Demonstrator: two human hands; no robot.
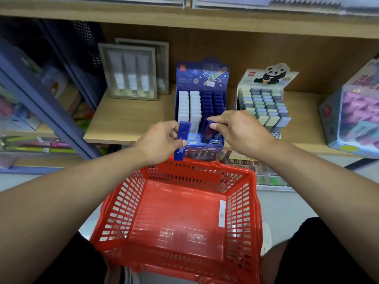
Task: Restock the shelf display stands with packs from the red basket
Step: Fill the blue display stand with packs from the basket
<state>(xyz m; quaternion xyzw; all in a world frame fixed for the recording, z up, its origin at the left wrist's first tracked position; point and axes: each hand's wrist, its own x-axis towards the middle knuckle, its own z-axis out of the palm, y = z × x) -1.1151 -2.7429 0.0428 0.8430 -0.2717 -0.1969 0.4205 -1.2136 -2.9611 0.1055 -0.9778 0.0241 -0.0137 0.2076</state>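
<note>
A dark blue pack [210,133] is pinched at its top between thumb and fingers of the right hand [238,131] and is being lowered, tilted, into the front of a blue column of the blue display stand [202,103]. A second blue pack [181,140] is gripped by the curled fingers of the left hand [162,140], just left of the stand's front edge and above the far rim of the red basket [178,214].

The step would be done best if the pack were brought upright before being let go, its lower edge seated in the slot and its face kept flush with the row behind. The second pack is best kept clear of the white columns until the first is settled.

The packs are slim, flat and rectangular, with a glossy printed skin. The stand looks to be printed card, with stepped rows: two white columns on its left, two blue on its right. The basket, below the stand, is rigid slotted plastic, and no packs can be seen in it. To the right of the stand is a panda stand [264,99] of pastel blocks.
</note>
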